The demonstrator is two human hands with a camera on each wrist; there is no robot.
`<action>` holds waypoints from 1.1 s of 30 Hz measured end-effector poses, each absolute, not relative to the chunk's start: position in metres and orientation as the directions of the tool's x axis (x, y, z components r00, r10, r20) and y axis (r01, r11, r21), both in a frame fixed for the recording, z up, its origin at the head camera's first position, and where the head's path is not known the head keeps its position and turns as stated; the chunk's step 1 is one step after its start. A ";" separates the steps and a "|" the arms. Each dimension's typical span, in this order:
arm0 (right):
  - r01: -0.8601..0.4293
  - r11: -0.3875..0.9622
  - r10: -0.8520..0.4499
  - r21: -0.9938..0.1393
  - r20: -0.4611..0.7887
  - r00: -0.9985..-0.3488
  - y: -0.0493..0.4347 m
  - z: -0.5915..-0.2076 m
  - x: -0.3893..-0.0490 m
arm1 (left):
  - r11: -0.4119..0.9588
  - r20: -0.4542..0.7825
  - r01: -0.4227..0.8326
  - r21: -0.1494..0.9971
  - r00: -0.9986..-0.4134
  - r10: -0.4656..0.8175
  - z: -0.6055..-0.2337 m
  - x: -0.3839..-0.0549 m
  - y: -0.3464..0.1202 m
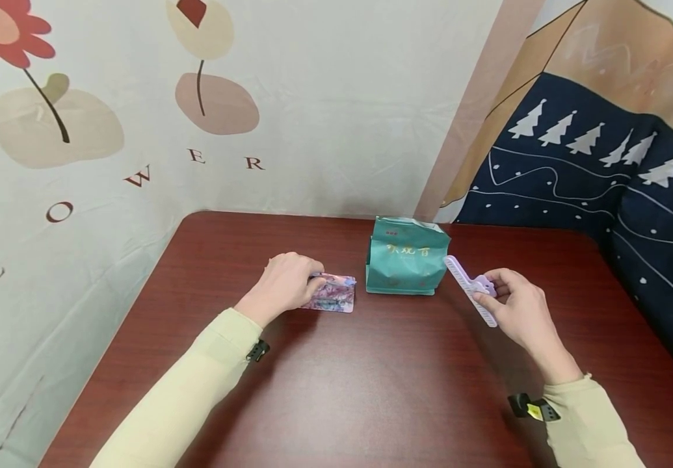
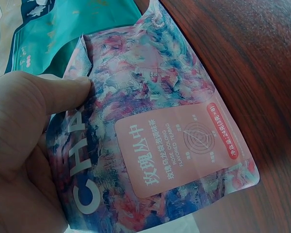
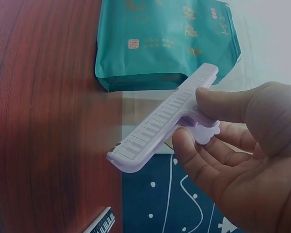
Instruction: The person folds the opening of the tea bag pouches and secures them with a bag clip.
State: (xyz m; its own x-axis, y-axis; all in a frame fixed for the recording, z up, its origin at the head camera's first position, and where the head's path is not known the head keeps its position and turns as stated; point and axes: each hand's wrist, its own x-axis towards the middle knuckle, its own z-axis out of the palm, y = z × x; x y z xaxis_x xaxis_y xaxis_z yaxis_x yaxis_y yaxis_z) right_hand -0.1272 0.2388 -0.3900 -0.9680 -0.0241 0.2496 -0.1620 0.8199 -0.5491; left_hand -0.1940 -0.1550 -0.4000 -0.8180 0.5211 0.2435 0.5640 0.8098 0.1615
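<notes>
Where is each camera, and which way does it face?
Head: worn on the head, looking forward and down at the table; left hand, right hand, sleeves show.
Left wrist: worn there, facing the patterned pouch; its hand shows.
Right wrist: worn there, facing the purple clip; its hand shows.
Both wrist views share the green bag.

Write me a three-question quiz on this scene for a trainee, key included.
1. Fill in: the label on the patterned pouch in the left hand reads "ROSE ____ FLAVORED TEABAG".
2. True or false: the green bag stands upright on the table.
3. Which colour is the clip that the right hand holds: A) red, B) lilac, C) black?

Key: 1: OOLONG; 2: true; 3: B.
</notes>
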 end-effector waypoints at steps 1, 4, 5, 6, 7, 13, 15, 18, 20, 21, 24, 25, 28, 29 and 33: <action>-0.167 0.818 -0.029 -0.550 0.250 -0.968 0.239 -0.390 -0.128 | 0.810 0.244 0.564 0.164 -0.818 0.520 -0.400 -0.194 -0.155; -0.171 0.812 -0.039 -0.557 0.242 -0.970 0.238 -0.391 -0.128 | 0.808 0.243 0.564 0.170 -0.819 0.520 -0.400 -0.194 -0.155; -0.173 0.812 -0.042 -0.558 0.239 -0.970 0.238 -0.391 -0.128 | 0.807 0.243 0.565 0.170 -0.818 0.521 -0.400 -0.194 -0.155; -0.175 0.809 -0.047 -0.560 0.235 -0.971 0.237 -0.391 -0.128 | 0.807 0.242 0.566 0.170 -0.818 0.522 -0.400 -0.194 -0.155; -0.177 0.808 -0.052 -0.562 0.232 -0.971 0.236 -0.391 -0.128 | 0.807 0.242 0.566 0.169 -0.817 0.523 -0.400 -0.194 -0.155; -0.181 0.805 -0.076 -0.565 0.205 -0.976 0.230 -0.389 -0.130 | 0.809 0.234 0.565 0.164 -0.819 0.524 -0.400 -0.195 -0.155; -0.183 0.804 -0.085 -0.566 0.196 -0.977 0.228 -0.389 -0.130 | 0.809 0.231 0.565 0.162 -0.819 0.526 -0.400 -0.195 -0.156; -0.196 0.797 -0.102 -0.571 0.193 -0.976 0.225 -0.390 -0.130 | 0.808 0.230 0.567 0.163 -0.818 0.527 -0.399 -0.195 -0.156; -0.207 0.796 -0.112 -0.569 0.198 -0.974 0.223 -0.391 -0.130 | 0.808 0.233 0.567 0.161 -0.817 0.527 -0.399 -0.195 -0.156; -0.212 0.794 -0.116 -0.570 0.199 -0.973 0.223 -0.391 -0.131 | 0.808 0.234 0.567 0.160 -0.817 0.527 -0.399 -0.195 -0.156; -0.227 0.794 -0.129 -0.564 0.209 -0.969 0.220 -0.392 -0.131 | 0.809 0.234 0.568 0.155 -0.816 0.528 -0.398 -0.195 -0.156; -0.232 0.791 -0.133 -0.566 0.211 -0.968 0.219 -0.392 -0.131 | 0.809 0.234 0.568 0.152 -0.816 0.529 -0.398 -0.195 -0.156; -0.242 0.781 -0.143 -0.576 0.212 -0.967 0.216 -0.393 -0.131 | 0.809 0.231 0.569 0.150 -0.815 0.531 -0.398 -0.195 -0.156; -0.242 0.778 -0.144 -0.580 0.209 -0.967 0.215 -0.393 -0.131 | 0.809 0.230 0.569 0.149 -0.815 0.531 -0.398 -0.194 -0.156; -0.223 0.791 -0.141 -0.570 0.185 -0.973 0.211 -0.393 -0.132 | 0.811 0.225 0.566 0.150 -0.818 0.529 -0.397 -0.194 -0.156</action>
State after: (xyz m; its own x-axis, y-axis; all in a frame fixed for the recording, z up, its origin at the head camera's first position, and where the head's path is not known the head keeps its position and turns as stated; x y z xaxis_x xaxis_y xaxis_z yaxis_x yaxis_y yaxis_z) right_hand -0.1315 0.2113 -0.3930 -0.9725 -0.1412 0.1852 -0.2234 0.7906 -0.5702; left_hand -0.1936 -0.1558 -0.3973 -0.8181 0.5291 0.2252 0.5656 0.8110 0.1495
